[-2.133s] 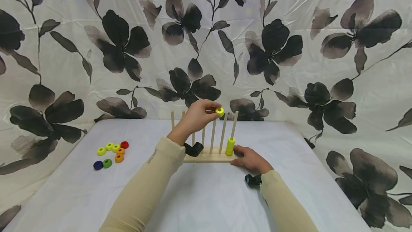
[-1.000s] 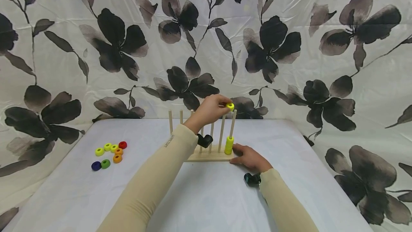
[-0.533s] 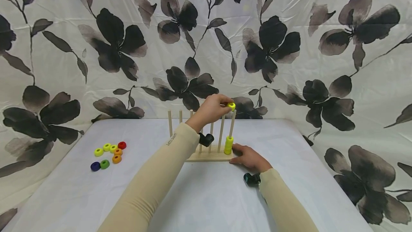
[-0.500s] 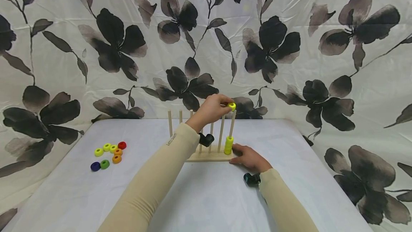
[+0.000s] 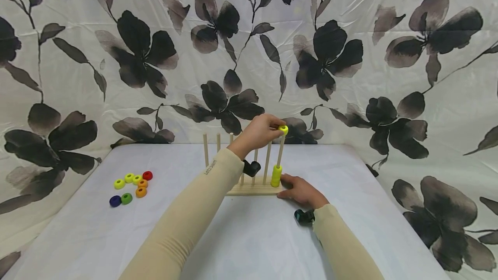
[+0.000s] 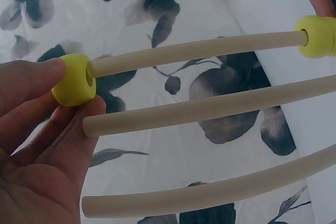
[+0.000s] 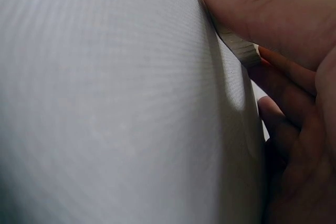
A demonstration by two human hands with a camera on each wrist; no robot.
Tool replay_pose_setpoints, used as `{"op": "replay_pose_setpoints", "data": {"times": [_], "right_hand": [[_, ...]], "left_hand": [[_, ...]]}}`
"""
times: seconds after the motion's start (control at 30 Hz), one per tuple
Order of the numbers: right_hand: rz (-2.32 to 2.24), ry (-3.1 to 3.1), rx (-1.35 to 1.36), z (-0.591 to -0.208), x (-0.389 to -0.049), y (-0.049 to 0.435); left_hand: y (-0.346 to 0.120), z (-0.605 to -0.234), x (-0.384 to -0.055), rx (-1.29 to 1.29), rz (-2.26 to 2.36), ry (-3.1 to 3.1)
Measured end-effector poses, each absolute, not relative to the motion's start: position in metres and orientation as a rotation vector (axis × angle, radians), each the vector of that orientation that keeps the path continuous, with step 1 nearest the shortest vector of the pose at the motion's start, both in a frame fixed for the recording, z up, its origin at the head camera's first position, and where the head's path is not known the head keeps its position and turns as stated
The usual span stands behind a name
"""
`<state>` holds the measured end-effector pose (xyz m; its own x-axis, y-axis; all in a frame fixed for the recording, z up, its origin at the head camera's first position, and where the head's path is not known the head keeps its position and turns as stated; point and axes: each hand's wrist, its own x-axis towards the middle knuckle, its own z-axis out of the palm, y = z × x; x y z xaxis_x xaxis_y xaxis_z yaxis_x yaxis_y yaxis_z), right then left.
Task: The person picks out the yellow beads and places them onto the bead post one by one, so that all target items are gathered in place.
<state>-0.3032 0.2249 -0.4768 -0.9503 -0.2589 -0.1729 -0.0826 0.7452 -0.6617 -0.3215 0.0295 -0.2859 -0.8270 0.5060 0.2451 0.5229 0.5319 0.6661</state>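
Between thumb and fingertips, my left hand point(image 5: 258, 133) pinches a yellow bead point(image 5: 283, 130) at the top of the rightmost peg point(image 5: 280, 152) of a wooden peg stand point(image 5: 253, 190). In the left wrist view, the bead's hole point(image 6: 90, 80) faces the peg's tip and meets it. Lower on the same peg sits a short stack of yellow beads point(image 5: 276, 176). My right hand point(image 5: 302, 191) grips the right end of the stand's base point(image 7: 241, 50), thumb on one side and fingers on the other. The left forearm hides part of the stand.
Loose beads lie at the left of the white-covered table point(image 5: 241, 237): several yellow point(image 5: 119, 183), a red one point(image 5: 147, 175), two orange point(image 5: 141, 192), a green point(image 5: 126, 198) and a dark blue point(image 5: 115, 201). Behind the table hangs a floral cloth point(image 5: 249, 55).
My left hand has carried the yellow bead rightward from beside the rightmost peg to its tip. The right hand stays on the stand's base.
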Motion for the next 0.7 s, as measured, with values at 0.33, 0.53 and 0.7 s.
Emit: {"op": "replay_pose_setpoints", "data": {"times": [0.33,0.53,0.7], "right_hand": [[-1.008,2.697,-0.289,-0.4775,-0.3036,0.2253],[-1.013,2.700,-0.290,-0.4762,-0.3035,0.2258],[-1.004,2.708,-0.296,-0.4767,-0.3026,0.2251]], "left_hand": [[0.0349,-0.2836,-0.3205,-0.955,-1.150,-2.748],[0.0356,-0.2838,-0.3200,-0.967,-1.049,-2.753],[0.0345,-0.2852,-0.3189,-0.962,-1.005,-2.754]]}}
